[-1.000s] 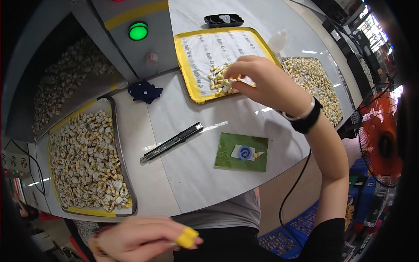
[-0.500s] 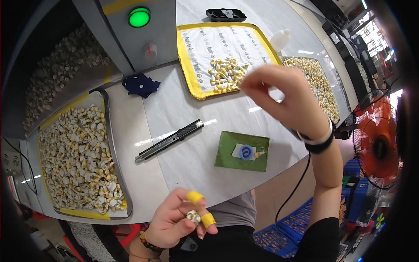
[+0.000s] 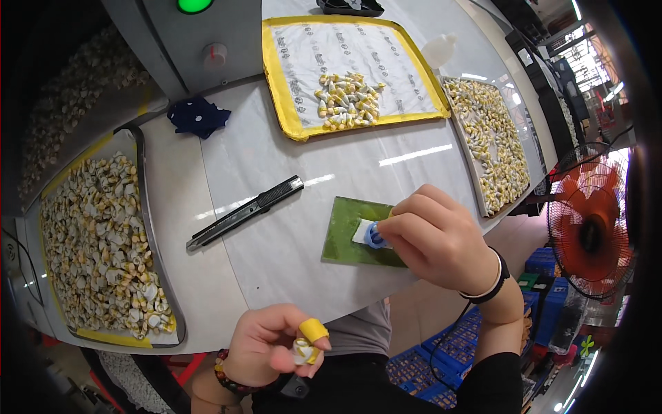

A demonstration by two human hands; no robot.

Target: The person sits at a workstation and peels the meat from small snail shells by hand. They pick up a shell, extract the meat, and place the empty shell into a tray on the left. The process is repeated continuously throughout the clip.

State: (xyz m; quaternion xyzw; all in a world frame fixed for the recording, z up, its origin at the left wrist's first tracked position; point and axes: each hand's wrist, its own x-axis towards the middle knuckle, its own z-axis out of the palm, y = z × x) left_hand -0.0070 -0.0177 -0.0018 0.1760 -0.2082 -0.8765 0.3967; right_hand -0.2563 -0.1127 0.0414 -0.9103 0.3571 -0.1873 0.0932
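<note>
My left hand [image 3: 261,348], with yellow tape on a finger, is closed around a small white-and-yellow piece [image 3: 302,352] near the table's front edge. Further right, my right hand [image 3: 441,238] reaches over a green rectangular plate [image 3: 339,231]. Its thumb and fingers are pinched together at a small blue round cup [image 3: 374,237], which rests on a white patch on that plate. Whether the fingertips grip the cup or something tiny at it is hidden.
A black utility knife [image 3: 252,210] lies left of the plate. Behind stands a yellow-edged tray [image 3: 276,83] with a small heap of pieces. Full trays of pieces flank it, one left [image 3: 181,324] and one right [image 3: 486,148]. A dark blue cloth [image 3: 198,117] lies beside the machine. An orange fan [image 3: 592,231] stands at right.
My right hand has come down from beside the yellow-edged tray to the blue cup on the green plate. My left fingers have drawn closer around the piece. The view has shifted slightly.
</note>
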